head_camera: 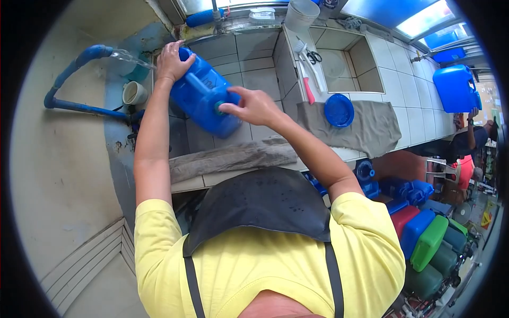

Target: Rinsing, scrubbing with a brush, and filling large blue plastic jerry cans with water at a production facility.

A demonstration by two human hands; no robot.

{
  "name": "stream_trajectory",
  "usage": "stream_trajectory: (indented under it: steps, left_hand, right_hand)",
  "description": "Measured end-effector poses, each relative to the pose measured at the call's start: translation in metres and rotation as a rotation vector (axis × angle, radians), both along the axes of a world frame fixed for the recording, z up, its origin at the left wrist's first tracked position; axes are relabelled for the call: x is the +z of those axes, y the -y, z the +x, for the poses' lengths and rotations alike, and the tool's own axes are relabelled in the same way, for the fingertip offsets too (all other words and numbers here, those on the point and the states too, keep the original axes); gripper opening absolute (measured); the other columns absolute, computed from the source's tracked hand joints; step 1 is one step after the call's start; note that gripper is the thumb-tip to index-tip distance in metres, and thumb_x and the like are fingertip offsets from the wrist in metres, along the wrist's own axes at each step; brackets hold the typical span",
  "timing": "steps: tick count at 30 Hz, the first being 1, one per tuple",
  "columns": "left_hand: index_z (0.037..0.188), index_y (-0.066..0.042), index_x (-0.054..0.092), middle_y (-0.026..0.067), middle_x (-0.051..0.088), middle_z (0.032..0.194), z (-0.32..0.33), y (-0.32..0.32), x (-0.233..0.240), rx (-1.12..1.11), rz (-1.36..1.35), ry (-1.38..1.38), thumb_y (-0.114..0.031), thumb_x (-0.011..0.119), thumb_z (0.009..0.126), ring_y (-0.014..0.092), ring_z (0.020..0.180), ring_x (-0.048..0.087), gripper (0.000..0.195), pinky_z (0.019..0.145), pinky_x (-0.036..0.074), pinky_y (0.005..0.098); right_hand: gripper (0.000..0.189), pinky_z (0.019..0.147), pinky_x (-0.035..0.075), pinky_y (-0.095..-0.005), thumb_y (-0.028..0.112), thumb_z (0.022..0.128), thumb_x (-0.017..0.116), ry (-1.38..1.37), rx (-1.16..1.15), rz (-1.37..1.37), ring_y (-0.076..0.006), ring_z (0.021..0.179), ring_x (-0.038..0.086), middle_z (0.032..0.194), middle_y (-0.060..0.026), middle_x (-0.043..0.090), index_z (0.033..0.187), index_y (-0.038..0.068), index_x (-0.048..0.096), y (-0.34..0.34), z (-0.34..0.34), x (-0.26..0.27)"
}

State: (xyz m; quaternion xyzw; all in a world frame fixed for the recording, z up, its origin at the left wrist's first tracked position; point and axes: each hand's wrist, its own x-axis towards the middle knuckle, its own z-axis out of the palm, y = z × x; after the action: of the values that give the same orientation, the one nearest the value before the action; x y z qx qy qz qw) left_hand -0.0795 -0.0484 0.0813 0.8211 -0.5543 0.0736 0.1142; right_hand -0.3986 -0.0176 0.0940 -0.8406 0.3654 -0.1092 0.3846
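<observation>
A blue plastic water jug (pixel 204 93) lies tilted over the tiled sink basin (pixel 258 69). My left hand (pixel 173 63) grips its upper left end, fingers spread over the edge. With thumb and index finger, my right hand (pixel 248 105) holds the greenish cap or spout (pixel 219 107) at the jug's near end. Water runs from a blue pipe spout (pixel 104 51) on the left towards my left hand and the jug's far end; where it lands is hidden. Marker writing shows on the jug.
A rolled grey cloth (pixel 234 157) lines the basin's front edge. On the right counter are a blue lid (pixel 339 110) on a cloth (pixel 377 123), brushes (pixel 308 67), scissors (pixel 314 57) and a second basin (pixel 350 65). Another person's hand (pixel 473 113) touches a blue jug (pixel 453 88); several containers stand lower right.
</observation>
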Motion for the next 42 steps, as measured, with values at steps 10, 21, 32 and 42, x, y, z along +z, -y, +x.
stream_trajectory:
  steps: [10,21,32,42]
  left_hand:
    - [0.144,-0.016,0.044,0.0138,0.044,0.146,0.01,-0.035,0.008,0.279,0.072,-0.106,-0.065,0.069,0.069,0.032,0.133,0.043,0.093,0.109,0.034,0.0491]
    - [0.152,-0.003,0.018,0.0246,0.033,0.149,0.002,-0.094,-0.022,0.229,-0.236,-0.328,-0.065,0.08,0.06,0.039,0.14,0.03,0.126,0.115,0.026,0.0485]
    - [0.154,-0.005,0.007,0.0276,0.018,0.155,-0.032,-0.103,-0.057,0.569,-0.413,-0.944,-0.057,0.082,0.061,0.042,0.143,0.02,0.13,0.116,0.022,0.0492]
    - [0.155,-0.013,0.008,0.0267,0.022,0.152,-0.031,-0.111,-0.058,0.572,-0.42,-0.901,-0.062,0.08,0.059,0.043,0.141,0.026,0.13,0.114,0.022,0.0539]
  right_hand:
    - [0.02,0.081,0.053,-0.0429,0.023,0.083,0.065,-0.449,-0.568,-0.73,-0.0335,0.095,0.062,0.098,-0.016,0.063,0.087,0.004,0.068,0.1,-0.109,-0.066]
    - [0.029,0.079,0.054,-0.0446,0.031,0.084,0.067,-0.595,-0.498,-0.485,-0.0363,0.088,0.068,0.092,-0.019,0.069,0.09,0.003,0.07,0.118,-0.086,-0.07]
    - [0.02,0.077,0.052,-0.0461,0.027,0.079,0.067,-0.416,-0.62,-0.773,-0.0357,0.093,0.062,0.096,-0.0152,0.064,0.088,0.009,0.071,0.132,-0.099,-0.072]
    - [0.019,0.074,0.051,-0.0471,0.025,0.089,0.057,-0.232,-0.582,-0.725,-0.037,0.091,0.063,0.096,-0.0166,0.064,0.092,0.008,0.063,0.123,-0.054,-0.014]
